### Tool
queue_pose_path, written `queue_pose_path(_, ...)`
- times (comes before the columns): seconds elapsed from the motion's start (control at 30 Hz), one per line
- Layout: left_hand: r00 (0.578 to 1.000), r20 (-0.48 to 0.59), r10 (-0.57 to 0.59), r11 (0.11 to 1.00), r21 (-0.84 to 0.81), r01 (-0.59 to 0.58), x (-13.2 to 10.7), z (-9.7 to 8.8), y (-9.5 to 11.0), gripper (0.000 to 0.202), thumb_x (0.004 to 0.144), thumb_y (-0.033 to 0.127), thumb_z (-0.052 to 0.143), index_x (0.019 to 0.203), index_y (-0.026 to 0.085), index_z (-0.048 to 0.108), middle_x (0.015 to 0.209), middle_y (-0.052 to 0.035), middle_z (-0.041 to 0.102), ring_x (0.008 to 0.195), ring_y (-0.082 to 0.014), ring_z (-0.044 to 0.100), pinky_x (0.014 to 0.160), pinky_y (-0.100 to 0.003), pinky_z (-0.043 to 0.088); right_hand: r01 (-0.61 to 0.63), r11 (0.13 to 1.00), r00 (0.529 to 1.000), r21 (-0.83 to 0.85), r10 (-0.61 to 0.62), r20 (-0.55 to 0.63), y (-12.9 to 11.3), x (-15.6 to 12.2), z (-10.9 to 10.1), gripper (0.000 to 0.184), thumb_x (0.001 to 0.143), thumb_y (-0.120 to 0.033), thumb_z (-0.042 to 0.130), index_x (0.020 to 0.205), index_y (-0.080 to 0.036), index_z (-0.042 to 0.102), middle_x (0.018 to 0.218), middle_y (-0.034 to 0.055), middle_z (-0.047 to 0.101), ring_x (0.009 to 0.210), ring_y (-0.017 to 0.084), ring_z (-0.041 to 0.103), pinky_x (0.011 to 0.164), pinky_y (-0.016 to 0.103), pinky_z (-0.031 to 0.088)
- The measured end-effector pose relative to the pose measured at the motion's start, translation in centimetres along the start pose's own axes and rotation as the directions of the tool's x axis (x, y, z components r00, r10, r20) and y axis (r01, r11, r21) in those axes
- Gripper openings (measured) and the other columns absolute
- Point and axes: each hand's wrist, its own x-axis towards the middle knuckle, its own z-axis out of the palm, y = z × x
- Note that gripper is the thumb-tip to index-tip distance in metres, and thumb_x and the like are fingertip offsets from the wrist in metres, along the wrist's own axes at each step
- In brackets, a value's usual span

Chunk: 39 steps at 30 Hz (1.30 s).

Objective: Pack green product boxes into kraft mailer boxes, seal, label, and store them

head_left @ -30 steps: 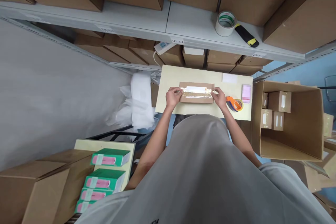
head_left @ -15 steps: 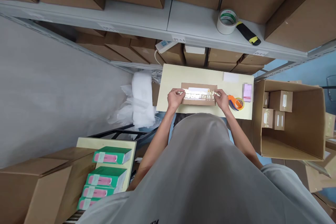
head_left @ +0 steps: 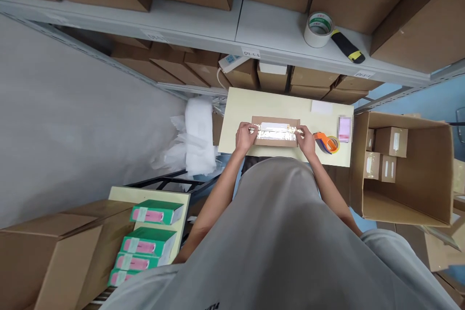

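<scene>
A small brown cardboard box [head_left: 278,143] with a white label [head_left: 274,126] lies on the pale yellow table [head_left: 232,106]. Across its top stretches a shiny strip of clear packing tape [head_left: 276,134]. My left hand [head_left: 245,137] pinches the strip's left end at the box's left edge. At the opposite edge, my right hand [head_left: 306,141] has its fingers closed on the right end. Whether the strip's middle is stuck down I cannot tell. An orange tape dispenser [head_left: 330,143] rests just right of my right hand.
On the right stands a large open carton [head_left: 425,169] holding several small boxes. Green boxes [head_left: 152,213] are at lower left, bubble wrap [head_left: 199,135] left of the table. The shelf [head_left: 269,24] ahead carries a tape roll [head_left: 318,34] and a black-yellow utility knife [head_left: 348,46].
The whole view has shifted slightly. My two hands have come a little closer together at the tape's ends, and the tape catches the light more brightly.
</scene>
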Motion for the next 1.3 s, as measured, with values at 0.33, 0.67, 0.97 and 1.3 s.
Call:
queue_pose_path(0.33,0.99,-0.058,0.126,0.991,0.049,-0.123,-1.0,0.0,0.3,0.017,0.1,0.019,0.069,0.106,0.024,0.084,0.15,-0.0163,0.072,0.143,-0.0391,0.069,0.128,-0.058,0.056,0.114,0.993,0.987,-0.039,-0.117,-0.107,2.4,-1.6,-2.5,0.05,0.112,-0.059,0.045,0.123,-0.023,0.079,0.141,0.021,0.084,0.133,0.038,0.08,0.12,0.06,0.062)
queue_pose_path(0.67,0.913,-0.076,0.402,0.914,0.101,-0.394,-3.6,1.6,5.2,0.026,0.112,0.029,0.06,0.116,0.029,0.086,0.161,-0.0081,0.072,0.162,-0.0366,0.056,0.139,-0.066,0.043,-0.321,0.924,0.892,-0.207,0.222,-0.393,11.6,-2.3,-5.1,0.043,0.101,-0.059,0.058,0.119,-0.02,0.063,0.114,0.0241,0.076,0.126,0.049,0.076,0.117,0.081,0.052)
queue_pose_path(0.97,0.887,-0.113,0.448,0.893,0.007,-0.45,-4.7,1.7,6.8,0.018,0.107,0.025,0.069,0.103,0.028,0.086,0.134,-0.0104,0.084,0.135,-0.0342,0.073,0.123,-0.057,0.055,-0.391,0.911,0.894,-0.134,0.341,-0.292,9.1,-3.1,-4.6,0.045,0.102,-0.057,0.061,0.123,-0.017,0.06,0.118,0.024,0.075,0.117,0.042,0.071,0.11,0.059,0.056)
queue_pose_path(1.3,0.887,-0.035,0.46,0.836,-0.321,-0.446,-7.2,-1.1,10.4,0.023,0.106,0.02,0.066,0.105,0.026,0.088,0.11,-0.0059,0.087,0.108,-0.0236,0.081,0.103,-0.04,0.066,0.044,0.927,0.996,0.372,-0.013,-0.085,-3.4,-4.9,-5.3,0.076,0.096,-0.088,0.071,0.133,-0.021,0.067,0.134,0.0195,0.081,0.126,0.035,0.077,0.115,0.052,0.062)
